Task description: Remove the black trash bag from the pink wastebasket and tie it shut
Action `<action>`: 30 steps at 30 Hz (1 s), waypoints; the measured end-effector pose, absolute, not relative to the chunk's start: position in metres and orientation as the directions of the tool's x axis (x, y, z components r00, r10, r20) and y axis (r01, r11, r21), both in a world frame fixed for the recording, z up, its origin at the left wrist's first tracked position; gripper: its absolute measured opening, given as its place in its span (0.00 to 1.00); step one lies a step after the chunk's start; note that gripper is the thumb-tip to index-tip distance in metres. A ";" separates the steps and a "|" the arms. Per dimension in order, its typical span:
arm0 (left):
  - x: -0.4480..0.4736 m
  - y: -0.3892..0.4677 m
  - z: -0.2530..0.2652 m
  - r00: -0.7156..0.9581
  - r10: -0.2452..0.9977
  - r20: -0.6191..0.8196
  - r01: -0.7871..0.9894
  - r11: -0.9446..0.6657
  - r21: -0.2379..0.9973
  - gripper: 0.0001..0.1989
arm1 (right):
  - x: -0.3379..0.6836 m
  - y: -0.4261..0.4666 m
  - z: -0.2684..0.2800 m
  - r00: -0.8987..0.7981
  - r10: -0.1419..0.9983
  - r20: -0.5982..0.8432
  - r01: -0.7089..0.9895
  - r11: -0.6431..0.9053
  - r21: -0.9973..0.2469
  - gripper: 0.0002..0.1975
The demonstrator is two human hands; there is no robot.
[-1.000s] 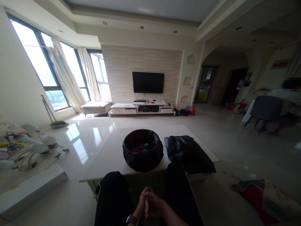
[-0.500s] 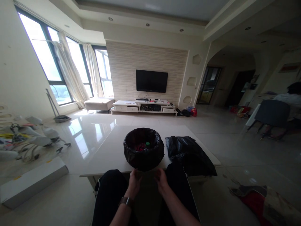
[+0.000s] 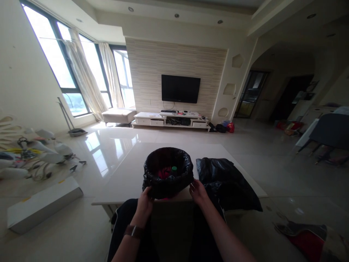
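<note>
A bin lined with a black garbage bag point(image 3: 169, 186) stands near the front edge of the white table point(image 3: 120, 182). The bag is folded outward over the rim, and a strip of pink shows under its lower edge. Inside the bin are a bottle with a green cap point(image 3: 173, 169) and something dark pink. My left hand point(image 3: 145, 201) grips the bag's hanging edge at the lower left. On the right side, my right hand point(image 3: 197, 190) has its fingers closed on the bag's edge. Some fingertips of both hands are hidden by the bag.
A black plastic bag point(image 3: 231, 182) lies on the table's right part. On the floor at left are a long white box point(image 3: 45, 203) and a jumble of white parts point(image 3: 51, 153). A red and beige cloth item point(image 3: 308, 236) lies at lower right. A dark chair point(image 3: 332, 131) stands at far right.
My hands have moved apart and upward from below the bin's front to its left and right sides, taking the bag's edge. Pink now shows below the bag. The view has shifted slightly right.
</note>
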State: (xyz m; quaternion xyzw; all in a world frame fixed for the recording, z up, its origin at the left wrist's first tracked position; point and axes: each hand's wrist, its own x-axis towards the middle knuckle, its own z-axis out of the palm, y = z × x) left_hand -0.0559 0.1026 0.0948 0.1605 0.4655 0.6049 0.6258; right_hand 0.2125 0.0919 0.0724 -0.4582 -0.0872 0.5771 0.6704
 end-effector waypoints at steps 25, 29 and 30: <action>-0.078 0.102 0.198 -0.176 0.977 -0.124 -0.523 0.013 0.852 0.10 | 0.219 0.110 0.169 0.508 0.855 -0.104 -0.532 0.216 -0.818 0.19; -0.079 0.098 0.177 -0.325 0.934 -0.147 -0.293 0.048 0.955 0.27 | 0.219 0.096 0.152 0.657 0.754 0.023 -0.241 0.239 -0.941 0.27; -0.078 0.097 0.173 -0.296 0.937 -0.184 -0.291 0.095 0.952 0.31 | 0.220 0.092 0.147 0.682 0.731 0.013 -0.194 0.198 -0.961 0.30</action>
